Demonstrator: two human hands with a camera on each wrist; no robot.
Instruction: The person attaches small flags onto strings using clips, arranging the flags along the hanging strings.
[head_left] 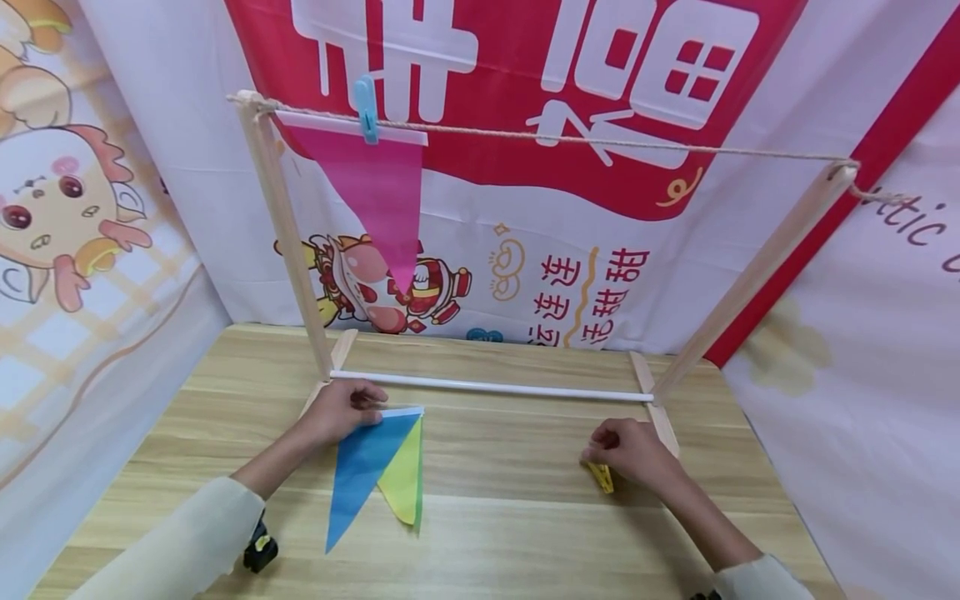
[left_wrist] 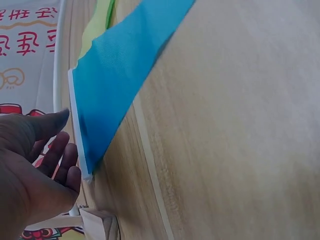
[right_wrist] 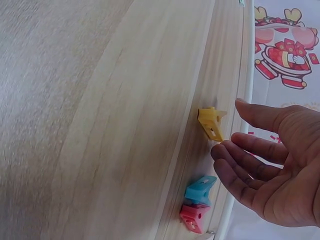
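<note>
My left hand is over the white top strip of a blue pennant lying on the table. In the left wrist view its thumb and loosely bent fingers stand apart beside the strip. A yellow pennant with a green edge behind it shows from under the blue one. My right hand is at a yellow clothespin; its thumb and fingers are spread on either side of it. Beyond, a light blue clothespin and a pink clothespin lie side by side, hidden by the hand in the head view.
A wooden frame with a left post and a right post carries a twine line. On it hangs a pink pennant under a light blue clothespin. A white rod joins the posts low down.
</note>
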